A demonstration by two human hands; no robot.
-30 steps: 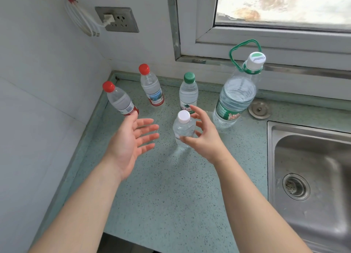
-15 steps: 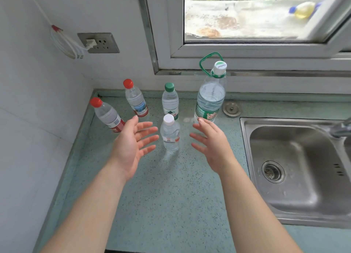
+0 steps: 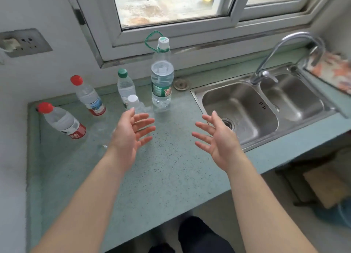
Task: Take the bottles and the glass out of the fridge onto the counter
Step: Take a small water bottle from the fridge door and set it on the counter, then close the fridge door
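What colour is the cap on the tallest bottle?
White, above a green collar and handle, on the tallest bottle; head view.

Speckled green stone counter (image 3: 171,176); double steel sink (image 3: 266,108) with curved tap (image 3: 281,49) (right); white-framed window (image 3: 171,26); grey wall socket (image 3: 22,42).

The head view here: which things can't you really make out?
- White-capped bottle: lower part behind the left hand.
- Glass: motion blur leaves only a faint clear shape beside that hand.
- Bottle labels: print blurred, unreadable.
- Patterned cloth: cut off by the right edge.
- Fridge: not in view.
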